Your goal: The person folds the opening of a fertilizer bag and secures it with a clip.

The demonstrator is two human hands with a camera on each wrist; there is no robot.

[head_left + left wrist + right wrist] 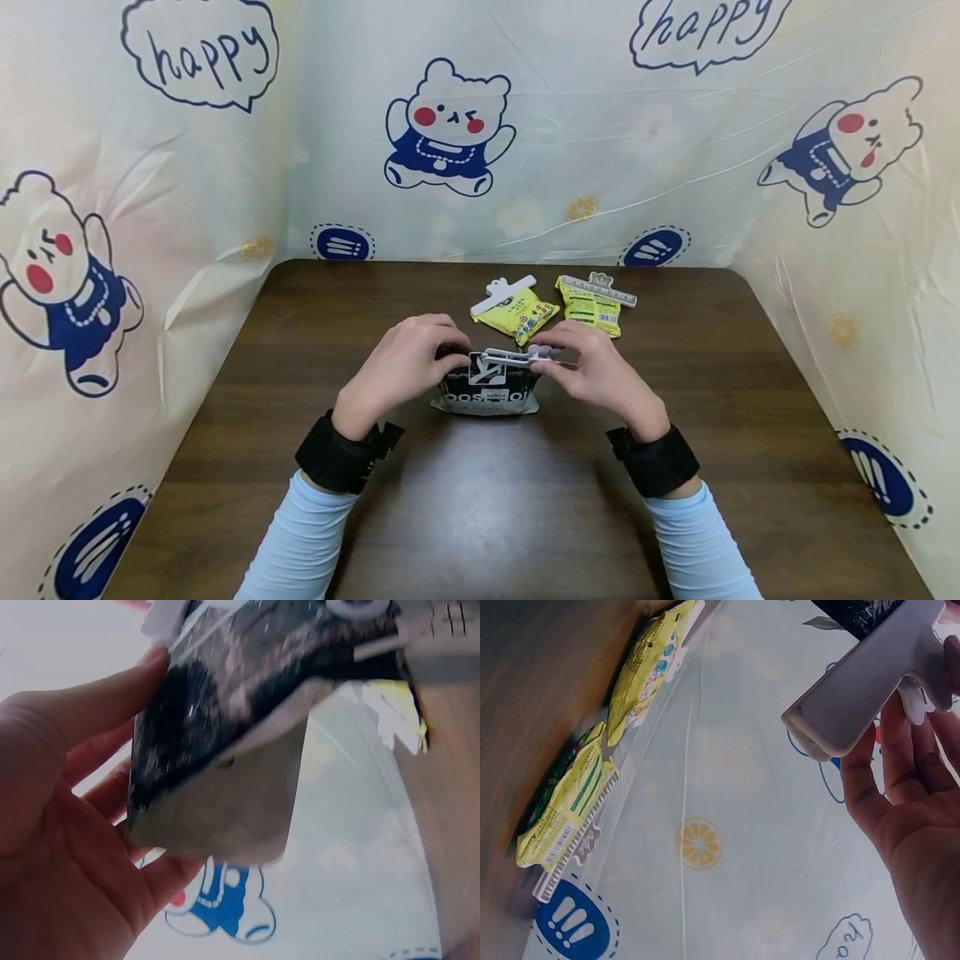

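Observation:
A black bag point(491, 402) with white lettering stands on the table between both hands. My left hand point(397, 365) grips its upper left corner, thumb in front and fingers behind. In the left wrist view the dark, glossy side of the bag point(225, 697) shows above a pale grey panel. With thumb and fingers, my right hand point(600, 373) pinches a white bag clip point(510, 358) at the bag's top edge. Seen from the right wrist, the clip point(870, 682) has a long smooth bar, with its handle among the fingers and the black bag just beyond.
Behind the bag lie two yellow snack packets, the left one point(517, 315) with a white clip point(502, 293) across its top. The right packet point(592, 312) carries a ruler-marked clip point(600, 290). A printed cloth point(570, 125) hangs around the brown table point(480, 517).

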